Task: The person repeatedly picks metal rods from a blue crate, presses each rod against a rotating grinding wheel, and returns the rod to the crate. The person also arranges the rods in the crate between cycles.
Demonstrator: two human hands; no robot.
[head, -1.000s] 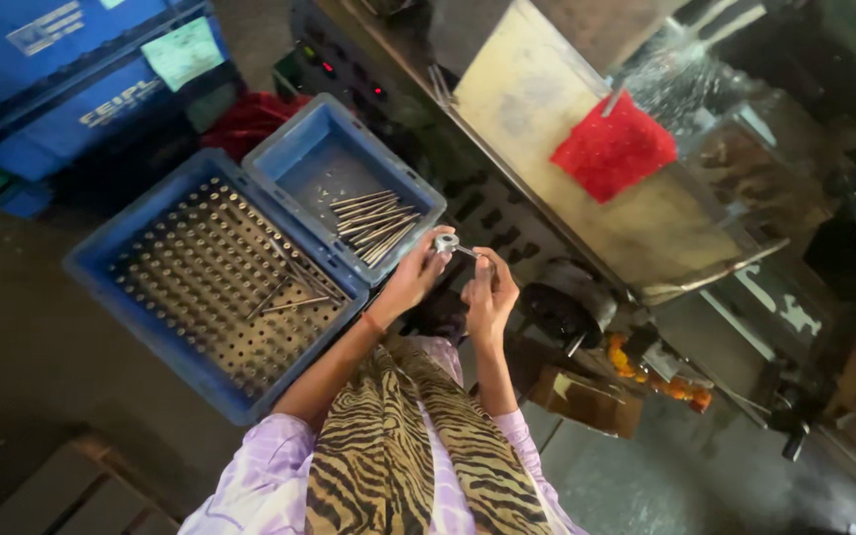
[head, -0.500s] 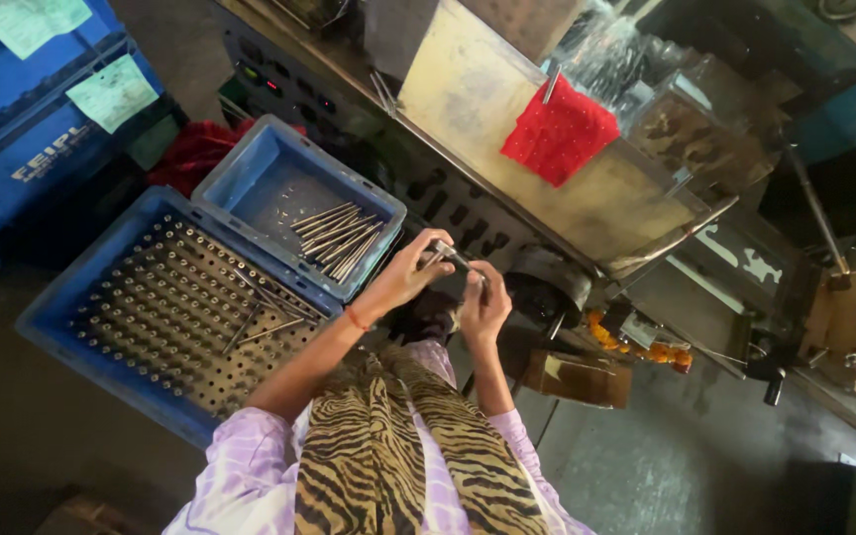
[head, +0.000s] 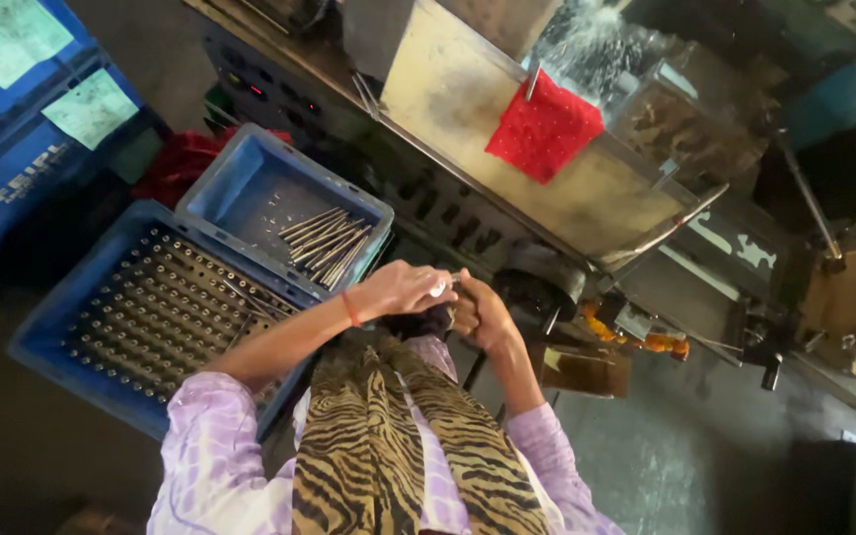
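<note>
Both hands are seen held together in front of the body, just before the edge of the machine bench (head: 507, 168). A small pale piece (head: 439, 288) is pinched in the closed grip of the left hand (head: 403, 289), and the fingers of the right hand (head: 482, 312) are curled shut against the same spot, so the two hands are touching; whether the right hand also holds the piece cannot be told. An orange band is worn on the left wrist. To the left of the hands, a small blue crate (head: 250, 188) is seen with a loose bundle of metal rods (head: 324, 243) lying in it. Beside it, a larger blue crate (head: 71, 347) is filled with upright rods set in rows. A red cloth (head: 545, 129) is draped over the bench behind.
</note>
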